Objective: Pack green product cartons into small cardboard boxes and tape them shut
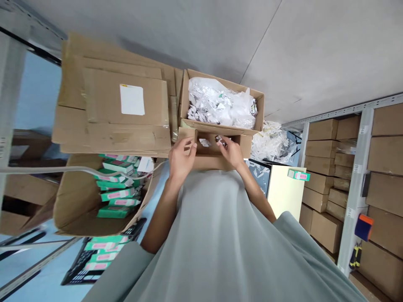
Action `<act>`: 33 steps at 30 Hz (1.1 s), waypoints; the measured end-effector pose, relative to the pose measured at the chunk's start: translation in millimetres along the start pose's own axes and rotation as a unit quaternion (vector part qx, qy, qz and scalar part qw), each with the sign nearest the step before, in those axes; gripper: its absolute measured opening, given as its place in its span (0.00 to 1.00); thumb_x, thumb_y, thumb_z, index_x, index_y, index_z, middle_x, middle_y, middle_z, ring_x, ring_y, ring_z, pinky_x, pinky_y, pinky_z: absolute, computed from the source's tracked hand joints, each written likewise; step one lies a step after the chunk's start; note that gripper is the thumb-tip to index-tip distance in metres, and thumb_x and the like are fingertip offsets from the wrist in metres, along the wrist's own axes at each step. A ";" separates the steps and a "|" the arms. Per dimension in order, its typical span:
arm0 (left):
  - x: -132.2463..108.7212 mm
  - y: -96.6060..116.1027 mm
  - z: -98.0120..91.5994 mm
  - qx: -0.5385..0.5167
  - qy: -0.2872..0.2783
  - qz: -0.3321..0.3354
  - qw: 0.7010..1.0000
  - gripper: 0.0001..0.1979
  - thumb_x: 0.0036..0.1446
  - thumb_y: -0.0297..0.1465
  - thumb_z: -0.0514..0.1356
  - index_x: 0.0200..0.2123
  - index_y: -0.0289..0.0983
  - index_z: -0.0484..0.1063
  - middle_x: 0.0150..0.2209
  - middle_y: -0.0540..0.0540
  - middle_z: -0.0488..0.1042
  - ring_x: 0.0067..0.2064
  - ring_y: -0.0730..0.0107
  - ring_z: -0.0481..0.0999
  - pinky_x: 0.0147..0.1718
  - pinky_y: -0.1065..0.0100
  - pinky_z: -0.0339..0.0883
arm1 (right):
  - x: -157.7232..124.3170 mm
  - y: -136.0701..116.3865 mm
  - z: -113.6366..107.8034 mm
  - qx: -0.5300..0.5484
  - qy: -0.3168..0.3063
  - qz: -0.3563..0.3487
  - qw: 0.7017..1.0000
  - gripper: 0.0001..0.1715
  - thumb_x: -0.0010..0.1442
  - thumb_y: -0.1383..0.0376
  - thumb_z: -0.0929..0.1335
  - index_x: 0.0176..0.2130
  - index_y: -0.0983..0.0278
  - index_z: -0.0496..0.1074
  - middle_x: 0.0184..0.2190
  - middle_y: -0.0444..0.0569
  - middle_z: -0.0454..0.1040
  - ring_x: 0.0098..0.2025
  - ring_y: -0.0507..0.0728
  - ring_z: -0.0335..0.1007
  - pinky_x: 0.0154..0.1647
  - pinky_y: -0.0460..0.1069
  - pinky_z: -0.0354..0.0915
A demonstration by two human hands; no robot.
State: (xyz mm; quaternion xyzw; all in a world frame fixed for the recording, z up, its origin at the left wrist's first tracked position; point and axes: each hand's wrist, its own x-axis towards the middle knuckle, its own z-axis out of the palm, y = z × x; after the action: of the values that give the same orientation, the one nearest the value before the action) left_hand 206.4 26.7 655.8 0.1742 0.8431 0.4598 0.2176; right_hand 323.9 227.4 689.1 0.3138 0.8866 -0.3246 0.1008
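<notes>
An open cardboard box (209, 162) stands against my front. My right hand (232, 152) reaches into it, fingers closed on a small dark-and-white piece (220, 141) whose exact kind I cannot make out. A crumpled white scrap (205, 143) lies inside the box, to the left of that piece. My left hand (182, 158) is at the box's left flap, thumb and fingers apart, and nothing shows between them. Just behind is a second carton (222, 126), filled with clear plastic bags and torn paper.
Flattened cardboard (103, 100) is stacked at the left. Below it, a large carton (72, 197) holds several green-and-pink boxes, with a black crate (75, 264) lower down. A white cable (72, 169) crosses there. Shredded paper (270, 140) and carton shelves (362, 167) are to the right.
</notes>
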 end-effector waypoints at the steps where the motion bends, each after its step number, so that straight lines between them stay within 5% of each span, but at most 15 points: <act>1: 0.2 -3.9 -2.1 0.016 0.007 0.000 1.000 0.18 0.75 0.38 0.60 0.62 0.42 0.80 0.63 0.38 0.83 0.63 0.50 0.85 0.68 0.48 0.79 | -4.0 6.2 -3.5 -0.009 0.021 0.014 1.000 0.23 0.84 0.57 0.68 0.70 0.62 0.77 0.59 0.58 0.88 0.56 0.63 0.88 0.63 0.54 0.76; 7: 7.3 -33.7 -3.4 0.061 0.021 0.006 0.998 0.24 0.70 0.34 0.65 0.67 0.42 0.76 0.72 0.32 0.72 0.78 0.40 0.69 0.81 0.36 0.61 | -33.3 49.7 -19.3 -0.118 0.107 0.202 0.966 0.24 0.80 0.57 0.71 0.68 0.65 0.74 0.71 0.68 0.74 0.57 0.69 0.88 0.58 0.59 0.79; 11: 14.2 -45.1 12.4 0.075 -0.011 -0.006 0.997 0.30 0.67 0.36 0.68 0.70 0.40 0.71 0.75 0.29 0.68 0.79 0.36 0.68 0.81 0.36 0.62 | -33.1 59.7 -5.7 -0.120 0.076 0.277 0.950 0.31 0.74 0.56 0.79 0.65 0.67 0.70 0.68 0.71 0.76 0.61 0.72 0.86 0.59 0.59 0.79; 17: 16.8 -56.0 25.4 0.109 -0.027 -0.023 0.993 0.40 0.62 0.30 0.68 0.76 0.36 0.64 0.74 0.23 0.70 0.77 0.29 0.71 0.76 0.34 0.68 | -43.3 64.4 17.9 -0.077 0.072 0.308 0.946 0.26 0.73 0.61 0.75 0.63 0.65 0.67 0.66 0.69 0.79 0.64 0.71 0.84 0.62 0.59 0.77; 22: 15.0 -48.0 44.1 0.108 -0.098 0.027 0.989 0.40 0.64 0.30 0.66 0.77 0.36 0.64 0.73 0.25 0.72 0.77 0.30 0.72 0.77 0.34 0.67 | -112.5 89.9 21.2 0.001 0.142 0.361 0.922 0.24 0.69 0.60 0.75 0.59 0.62 0.68 0.58 0.64 0.86 0.59 0.72 0.86 0.60 0.60 0.77; 28: 5.7 -21.6 106.2 0.113 -0.251 0.118 0.954 0.43 0.61 0.29 0.69 0.78 0.33 0.63 0.75 0.24 0.70 0.79 0.30 0.69 0.78 0.37 0.65 | -207.7 116.6 37.8 0.148 0.230 0.438 0.856 0.20 0.64 0.58 0.75 0.52 0.59 0.70 0.56 0.58 0.87 0.45 0.65 0.89 0.52 0.58 0.82; 33: -16.0 7.1 156.4 0.143 -0.303 0.167 0.927 0.41 0.63 0.27 0.65 0.78 0.35 0.63 0.73 0.27 0.73 0.75 0.30 0.73 0.76 0.34 0.68 | -264.4 148.7 60.5 0.258 0.299 0.470 0.789 0.19 0.63 0.58 0.75 0.51 0.57 0.69 0.59 0.55 0.86 0.35 0.58 0.85 0.40 0.53 0.81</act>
State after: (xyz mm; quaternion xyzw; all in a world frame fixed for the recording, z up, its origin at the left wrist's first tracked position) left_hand 303.0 131.9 589.6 0.4724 0.7529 0.2892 0.3554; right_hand 621.8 147.1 667.5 0.7874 0.4985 -0.3441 -0.1142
